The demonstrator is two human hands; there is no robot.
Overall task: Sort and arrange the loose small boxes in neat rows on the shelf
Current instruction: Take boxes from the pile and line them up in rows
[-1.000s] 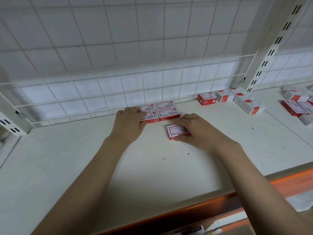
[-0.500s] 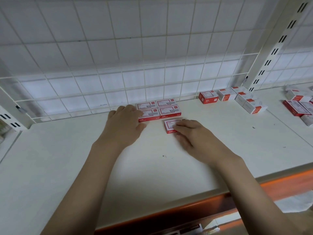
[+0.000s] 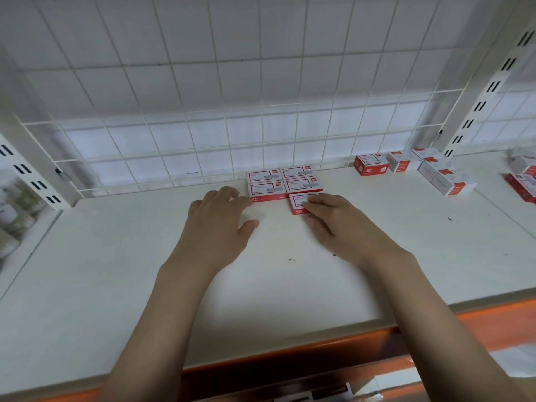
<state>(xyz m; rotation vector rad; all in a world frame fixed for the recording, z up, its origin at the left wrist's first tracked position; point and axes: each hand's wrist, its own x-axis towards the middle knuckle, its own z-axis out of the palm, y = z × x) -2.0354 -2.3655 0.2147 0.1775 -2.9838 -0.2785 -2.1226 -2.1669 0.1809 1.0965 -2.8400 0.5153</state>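
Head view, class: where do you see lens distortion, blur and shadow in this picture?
Head view: the wire grid and shelf edge bow from the wide lens; the box print is too soft to read; faint shadows lie under the left hand and right hand.

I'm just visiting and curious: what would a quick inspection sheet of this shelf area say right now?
Surface: white shelf, a few dark specks.
Job's things: four arranged boxes in a two-by-two block by the wire grid; fifth box in front of them.
Clutter: loose boxes jumbled at right.
Hands: left hand relaxed, fingertips at the block's left edge; right hand fingers flat on the fifth box.
Cables: nothing seen.
Surroundings: slotted uprights, orange shelf edge.
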